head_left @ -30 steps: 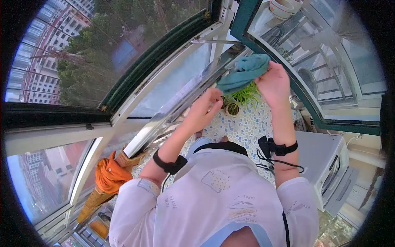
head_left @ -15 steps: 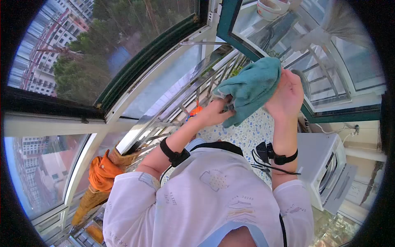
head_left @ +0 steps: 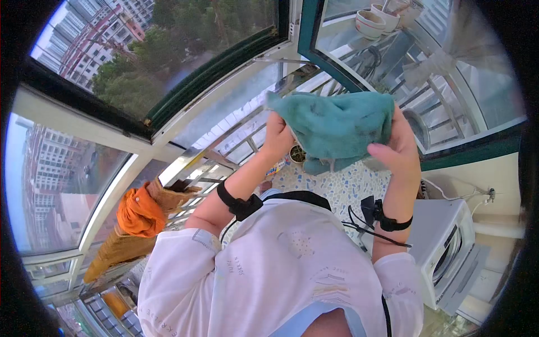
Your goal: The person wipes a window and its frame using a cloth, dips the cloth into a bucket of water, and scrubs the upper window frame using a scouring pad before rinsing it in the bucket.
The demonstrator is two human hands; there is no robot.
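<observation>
A teal cloth (head_left: 342,126), creased and showing darker smudges, hangs spread between my two hands in front of me. My left hand (head_left: 277,137) is closed on its left edge, where a corner sticks up above the fingers. At the cloth's right edge is my right hand (head_left: 401,145); its thumb lies along the near side, and the fingers are partly hidden behind the fabric. Black straps with small devices circle both forearms.
An open window sash (head_left: 331,62) with a teal frame stands beyond the cloth at right. A white washing machine (head_left: 432,224) is low on the right. An orange cloth (head_left: 140,212) hangs at left by the railing. A potted plant (head_left: 296,154) stands below the cloth.
The cloth has gone from bunched to spread wider between my hands. My left hand has moved left and up to its edge, and my right hand slightly right. The view has shifted a little.
</observation>
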